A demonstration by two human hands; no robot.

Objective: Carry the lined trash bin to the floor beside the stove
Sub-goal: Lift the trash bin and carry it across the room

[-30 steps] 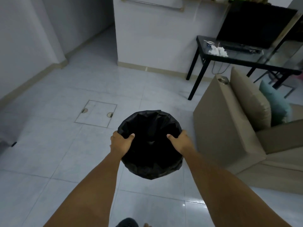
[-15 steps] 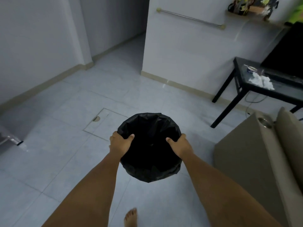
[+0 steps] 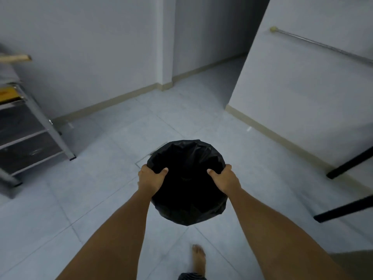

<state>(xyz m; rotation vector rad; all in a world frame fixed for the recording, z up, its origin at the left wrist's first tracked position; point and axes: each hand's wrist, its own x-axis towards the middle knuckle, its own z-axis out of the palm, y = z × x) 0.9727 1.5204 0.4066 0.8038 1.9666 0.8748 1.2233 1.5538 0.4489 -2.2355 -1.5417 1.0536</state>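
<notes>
Trash bin [image 3: 186, 186], held in the air at the centre of the frame above the tiled floor [image 3: 101, 199], looks light and stiff-walled under a thin, slippery liner, so I judge the rim the right place to hold, as the film alone could slide or tear. Left hand [image 3: 150, 178] and right hand [image 3: 225, 179] clasp opposite sides of that rim, thumbs hooked inside, fingers curled outside and mostly hidden. It is round, wrapped in crinkled glossy black plastic, and its dark interior shows no contents.
</notes>
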